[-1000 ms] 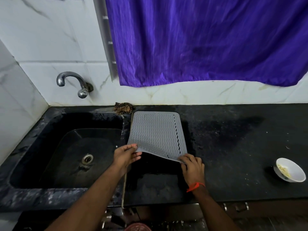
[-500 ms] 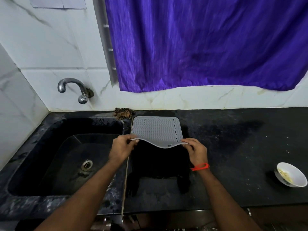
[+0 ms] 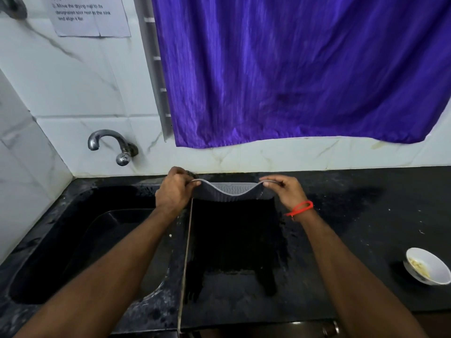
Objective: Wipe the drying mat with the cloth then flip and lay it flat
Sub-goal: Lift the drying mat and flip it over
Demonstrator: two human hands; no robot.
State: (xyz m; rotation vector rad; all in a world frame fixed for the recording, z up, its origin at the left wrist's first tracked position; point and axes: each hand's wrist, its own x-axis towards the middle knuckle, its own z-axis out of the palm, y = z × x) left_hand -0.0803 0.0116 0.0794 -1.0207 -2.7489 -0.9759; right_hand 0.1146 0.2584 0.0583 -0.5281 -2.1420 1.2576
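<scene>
The grey ribbed drying mat (image 3: 231, 194) is folded back on itself near the wall, its lifted edge sagging between my hands. My left hand (image 3: 174, 191) pinches the mat's left corner. My right hand (image 3: 283, 191), with a red thread at the wrist, pinches the right corner. A dark wet rectangle (image 3: 234, 235) on the black counter marks where the mat lay. The cloth is mostly hidden behind my left hand; only a dark scrap (image 3: 190, 173) shows by the wall.
A black sink (image 3: 80, 240) lies to the left under a steel tap (image 3: 114, 145). A white bowl (image 3: 425, 269) with food scraps sits at the right front. A purple curtain (image 3: 292, 69) hangs above, and a paper note (image 3: 90, 15) is stuck on the tiles.
Both hands have carried the mat's near edge up and away toward the wall, folding it over. More wet counter is uncovered. The camera view has tilted up.
</scene>
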